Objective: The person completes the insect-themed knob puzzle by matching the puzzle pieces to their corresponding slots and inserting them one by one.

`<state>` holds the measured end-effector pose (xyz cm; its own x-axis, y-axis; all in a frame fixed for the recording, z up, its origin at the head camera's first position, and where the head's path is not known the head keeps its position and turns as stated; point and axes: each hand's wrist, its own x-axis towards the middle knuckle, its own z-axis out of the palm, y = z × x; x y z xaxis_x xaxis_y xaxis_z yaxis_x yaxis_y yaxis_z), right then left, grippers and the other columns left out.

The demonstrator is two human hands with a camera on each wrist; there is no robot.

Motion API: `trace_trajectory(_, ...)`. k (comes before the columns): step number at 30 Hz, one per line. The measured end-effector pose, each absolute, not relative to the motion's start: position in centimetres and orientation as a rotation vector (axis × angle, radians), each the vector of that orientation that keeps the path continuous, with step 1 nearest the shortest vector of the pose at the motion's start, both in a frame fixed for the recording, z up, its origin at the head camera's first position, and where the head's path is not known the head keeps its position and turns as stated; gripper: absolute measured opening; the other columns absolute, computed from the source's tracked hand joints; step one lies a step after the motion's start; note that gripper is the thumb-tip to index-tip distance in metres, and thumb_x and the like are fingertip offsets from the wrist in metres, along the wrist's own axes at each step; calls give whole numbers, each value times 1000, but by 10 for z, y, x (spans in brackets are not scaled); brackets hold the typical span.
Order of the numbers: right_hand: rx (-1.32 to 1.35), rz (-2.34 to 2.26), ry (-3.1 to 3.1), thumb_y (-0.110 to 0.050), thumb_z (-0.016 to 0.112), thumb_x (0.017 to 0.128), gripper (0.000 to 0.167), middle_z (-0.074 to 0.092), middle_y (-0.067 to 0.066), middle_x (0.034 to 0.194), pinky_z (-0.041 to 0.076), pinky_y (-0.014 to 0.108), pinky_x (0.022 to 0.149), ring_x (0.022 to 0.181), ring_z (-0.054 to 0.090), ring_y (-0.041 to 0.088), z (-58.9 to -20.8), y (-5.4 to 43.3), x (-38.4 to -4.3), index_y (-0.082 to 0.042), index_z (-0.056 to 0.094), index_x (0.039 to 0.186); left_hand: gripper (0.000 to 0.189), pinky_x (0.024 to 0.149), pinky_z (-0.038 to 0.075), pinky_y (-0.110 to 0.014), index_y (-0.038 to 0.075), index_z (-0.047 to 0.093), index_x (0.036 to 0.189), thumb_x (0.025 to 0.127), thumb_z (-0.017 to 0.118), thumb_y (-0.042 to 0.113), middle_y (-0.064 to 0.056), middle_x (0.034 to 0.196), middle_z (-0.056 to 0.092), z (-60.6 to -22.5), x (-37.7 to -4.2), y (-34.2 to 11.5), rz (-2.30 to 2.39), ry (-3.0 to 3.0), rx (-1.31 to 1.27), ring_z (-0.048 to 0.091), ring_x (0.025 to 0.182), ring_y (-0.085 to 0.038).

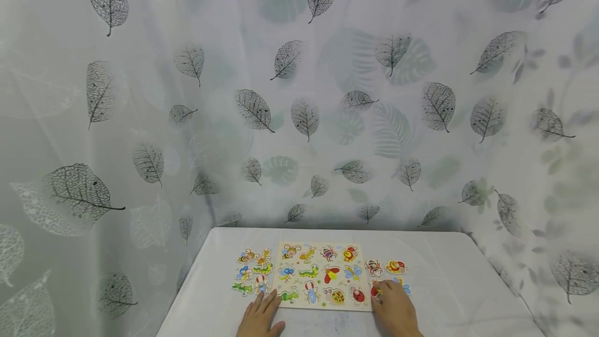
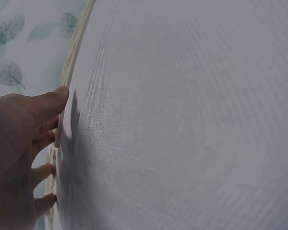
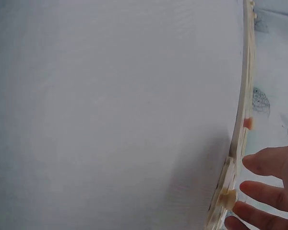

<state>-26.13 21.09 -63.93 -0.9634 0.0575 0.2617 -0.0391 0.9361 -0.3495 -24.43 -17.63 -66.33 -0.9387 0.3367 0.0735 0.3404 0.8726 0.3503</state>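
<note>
A pale wooden puzzle board (image 1: 323, 308) printed with colourful insects lies flat on the white table. My left hand (image 1: 260, 313) rests with fingers spread at its lower left corner; in the left wrist view the thumb (image 2: 55, 103) touches the board's edge. At the lower right corner my right hand (image 1: 395, 307) reaches over a red insect piece (image 1: 376, 290), which it partly covers. The right wrist view has the fingers (image 3: 261, 191) fairly straight, beside a small knob (image 3: 227, 198) on a piece, with thumb and fingertips apart.
Left of the board lie several loose insect pieces, among them a bee (image 1: 246, 256), a green grasshopper (image 1: 242, 288) and a blue beetle (image 1: 261, 283). To the right are a spider piece (image 1: 374, 267), a red-and-yellow one (image 1: 396, 266) and a blue winged one (image 1: 405, 286). A leaf-patterned curtain (image 1: 304, 118) hangs behind.
</note>
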Motion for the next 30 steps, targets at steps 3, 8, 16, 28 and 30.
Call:
trace_trajectory(3,-7,528,-2839,-19,84,84,17,70,14,111,55,56,94,110,65,39,-642,213,-261,-9,75,95,68,113,36,-73,10,56,146,97,62,57,-8,158,48,-664,-244,-177,-575,-3029,-550,39,145,-49)
trace_trajectory(8,-4,567,-2851,-18,82,85,10,71,10,112,57,53,91,106,67,35,-645,217,-261,-13,75,90,69,113,36,-73,10,56,147,97,61,57,-9,158,48,-668,-245,-178,-571,-3034,-549,39,146,-49)
trace_trajectory(16,-13,582,-2871,-16,82,85,7,70,5,102,59,49,80,95,67,28,-644,219,-262,-15,75,87,69,114,36,-72,10,55,147,97,61,57,-9,159,47,-669,-246,-178,-557,-3045,-546,38,146,-49)
trace_trajectory(28,-25,590,-2893,-12,83,82,17,68,0,95,59,46,74,88,66,22,-644,218,-268,-12,75,96,69,115,35,-72,11,55,148,97,60,58,-8,160,46,-663,-245,-175,-553,-3053,-543,38,147,-49)
trace_trajectory(30,-13,565,-2887,-13,84,82,24,69,0,99,59,46,75,90,66,24,-645,218,-268,-13,76,104,69,115,35,-72,11,55,148,97,60,58,-8,160,46,-664,-245,-176,-549,-3056,-545,38,147,-49)
